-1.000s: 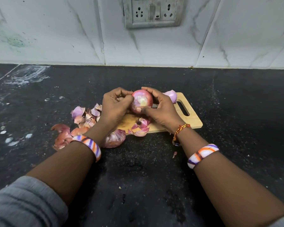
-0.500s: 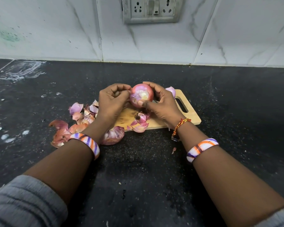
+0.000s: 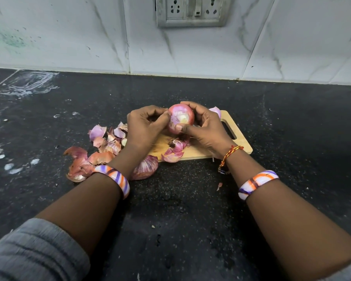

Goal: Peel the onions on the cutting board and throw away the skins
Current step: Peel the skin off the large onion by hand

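A partly peeled red onion (image 3: 180, 118) is held just above the small wooden cutting board (image 3: 227, 122). My right hand (image 3: 205, 130) grips it from the right, thumb across its front. My left hand (image 3: 144, 128) has its fingers curled against the onion's left side, pinching at the skin there. Loose pink skins (image 3: 175, 150) lie on the board below the onion. A second onion (image 3: 216, 111) shows behind my right hand, mostly hidden.
A heap of peeled skins (image 3: 101, 147) lies on the black counter (image 3: 180, 199) left of the board, one large piece (image 3: 146, 167) near my left wrist. A tiled wall with a socket plate (image 3: 190, 11) stands behind. White smears mark the counter's left.
Both hands and the onion stay over the board; the onion has been turned slightly in my fingers. The camera has tilted a little.
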